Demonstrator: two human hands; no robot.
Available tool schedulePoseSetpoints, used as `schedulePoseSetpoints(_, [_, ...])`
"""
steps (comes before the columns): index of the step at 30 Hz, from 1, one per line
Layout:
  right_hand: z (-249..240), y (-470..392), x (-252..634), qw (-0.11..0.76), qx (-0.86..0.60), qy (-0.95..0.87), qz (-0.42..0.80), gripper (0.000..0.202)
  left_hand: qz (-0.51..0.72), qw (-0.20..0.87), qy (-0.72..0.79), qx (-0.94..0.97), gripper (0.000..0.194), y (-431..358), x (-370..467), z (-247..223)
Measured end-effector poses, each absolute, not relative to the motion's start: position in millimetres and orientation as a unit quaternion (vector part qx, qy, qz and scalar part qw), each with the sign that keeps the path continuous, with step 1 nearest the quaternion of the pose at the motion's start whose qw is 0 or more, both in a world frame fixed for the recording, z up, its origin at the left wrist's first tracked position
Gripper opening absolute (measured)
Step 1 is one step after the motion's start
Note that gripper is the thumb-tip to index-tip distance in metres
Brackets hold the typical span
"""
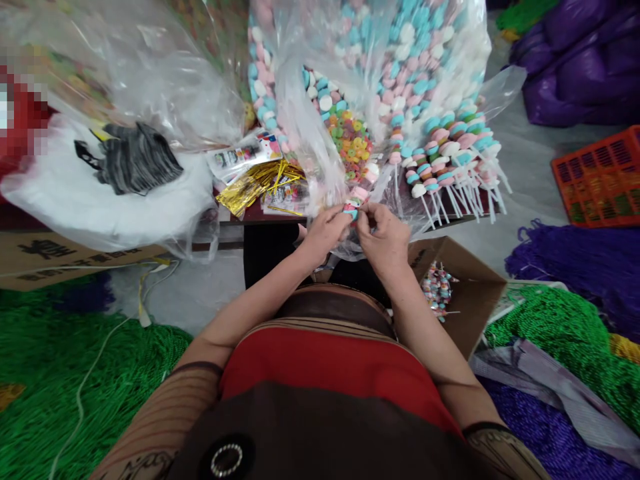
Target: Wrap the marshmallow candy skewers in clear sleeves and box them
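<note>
Over the table's front edge, my left hand (323, 233) is closed around a marshmallow skewer (356, 200) in pink, blue and white. Thumb and fingers of my right hand (386, 235) pinch together at the skewer's near end; what lies between them is too small to make out. Just beyond are fruit ring candies (349, 143) in a plastic bag. Gold twist ties (257, 185) lie left of my hands on printed wrappers (245, 158). To the right rests a pile of marshmallow skewers (447, 153) with white sticks toward me.
A big see-through bag of marshmallows (410, 53) fills the table's back. On the left, a grey striped cloth (135, 160) lies on a white bundle. Wrapped skewers (439, 290) sit in a cardboard box (473, 293) below right. An orange crate (600, 177) stands farther right.
</note>
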State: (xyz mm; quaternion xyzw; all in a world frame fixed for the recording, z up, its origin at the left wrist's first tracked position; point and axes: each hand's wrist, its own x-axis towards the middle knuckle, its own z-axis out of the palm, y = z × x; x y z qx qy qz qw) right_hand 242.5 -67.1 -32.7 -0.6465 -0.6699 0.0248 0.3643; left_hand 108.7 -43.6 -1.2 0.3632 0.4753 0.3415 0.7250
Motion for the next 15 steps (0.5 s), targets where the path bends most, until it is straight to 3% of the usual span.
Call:
schedulePoseSetpoints(7, [-21.2,-62.7,242.8,0.381,-0.647,-0.654,0.095,0.006,0.350,0.694,0.483,0.403,0.020,-44.3,110.1,-10.8])
schedulePoseSetpoints(15, [-19.1,-71.0,242.6,0.405,-0.622,-0.648,0.172,0.004,0.356,0.493,0.545,0.577,0.019,-42.2,109.8,-20.0])
